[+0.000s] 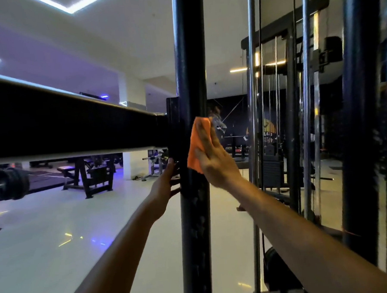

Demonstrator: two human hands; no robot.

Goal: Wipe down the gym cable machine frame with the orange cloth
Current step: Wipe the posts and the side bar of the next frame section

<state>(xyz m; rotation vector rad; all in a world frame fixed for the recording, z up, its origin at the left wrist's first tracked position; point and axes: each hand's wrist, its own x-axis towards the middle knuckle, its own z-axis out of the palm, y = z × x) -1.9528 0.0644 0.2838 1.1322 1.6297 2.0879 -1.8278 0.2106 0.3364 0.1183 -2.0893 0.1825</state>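
Observation:
A black upright post of the cable machine frame runs from top to bottom in the middle of the view. My right hand presses an orange cloth flat against the right face of that post, fingers stretched upward over the cloth. My left hand grips the post's left edge just below a black bracket, where a thick black crossbeam joins from the left.
Chrome guide rods and cables stand right of the post, with a weight stack behind them. A dark frame column rises at far right. Benches and plates sit on the glossy floor at left.

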